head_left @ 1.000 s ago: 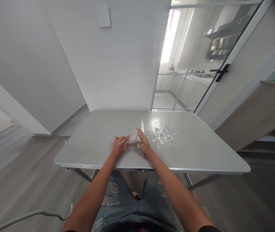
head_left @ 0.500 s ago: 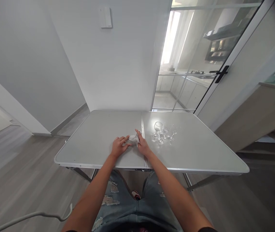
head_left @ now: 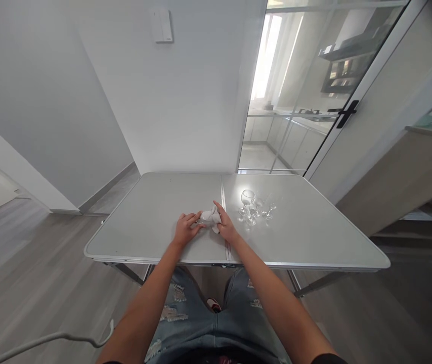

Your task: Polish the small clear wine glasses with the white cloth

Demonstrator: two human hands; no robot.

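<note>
A clear glass lies sideways just above the middle of the table, partly covered by my fingers. My left hand is closed around its left end. At the other end a white cloth or tissue bunches up at the glass, with my right hand closed on it. How far the cloth reaches into the glass I cannot tell. To the right of my hands stands a small group of clear stemmed glasses, close together.
The grey folding table has a metal seam down its middle. A white wall rises behind it, beside a glass door with a black handle. A grey cable shows at lower left.
My right hand has shifted slightly right, and more of the white cloth shows, spread at the end of the glass. My left hand stays nearly in place.
</note>
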